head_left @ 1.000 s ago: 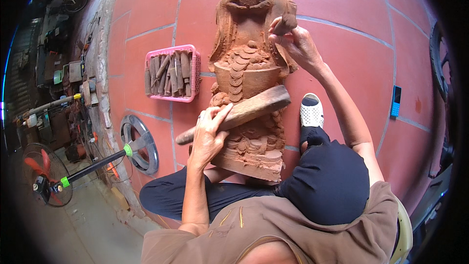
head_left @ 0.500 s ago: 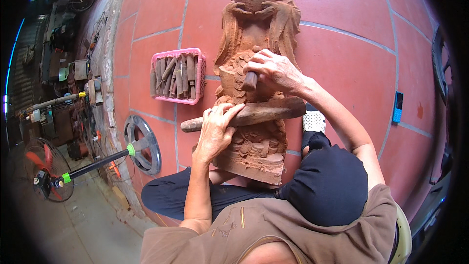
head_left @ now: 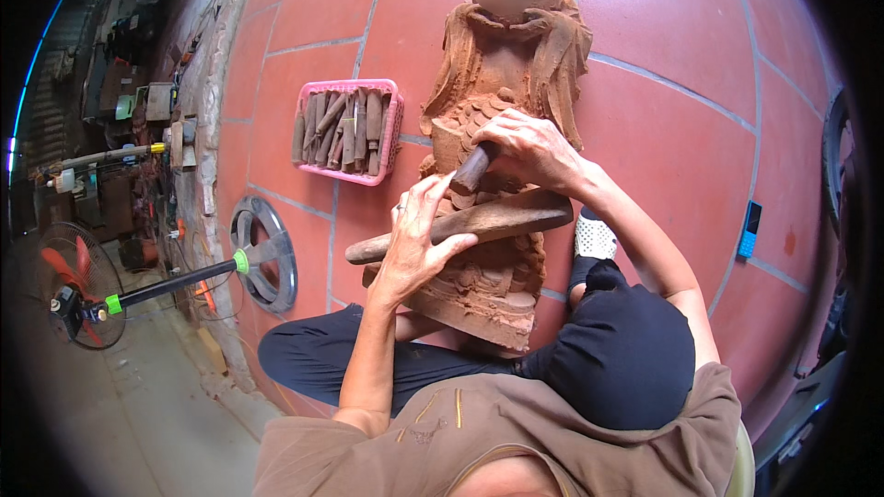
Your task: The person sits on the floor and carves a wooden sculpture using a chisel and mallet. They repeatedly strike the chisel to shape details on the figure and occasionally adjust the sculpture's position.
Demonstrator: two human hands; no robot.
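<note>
A brown carved wooden statue (head_left: 502, 60) lies on its back before me, its base nearest my legs. Across its lower part rests a club-shaped wooden mallet (head_left: 516, 215), the narrow end to the left. My left hand (head_left: 414, 239) lies over the mallet, fingers stretched and thumb spread, the fingertips near the butt of a wooden-handled carving chisel (head_left: 473, 168). My right hand (head_left: 534, 145) is closed around that chisel above the carved round scales. Its dark handle points back toward me; the blade is hidden by the hand and the carving.
Left of the statue, a pink plastic basket (head_left: 394, 133) holds several wooden-handled tools. A fan (head_left: 78, 285) on a black pole and its round base (head_left: 285, 267) stand at the left. A blue phone (head_left: 750, 228) lies on the red tiles at the right.
The view has shifted slightly. My left fingers have reached forward to the chisel's butt, with the thumb spreading. The chisel handle has tilted, its butt pointing more to the left.
</note>
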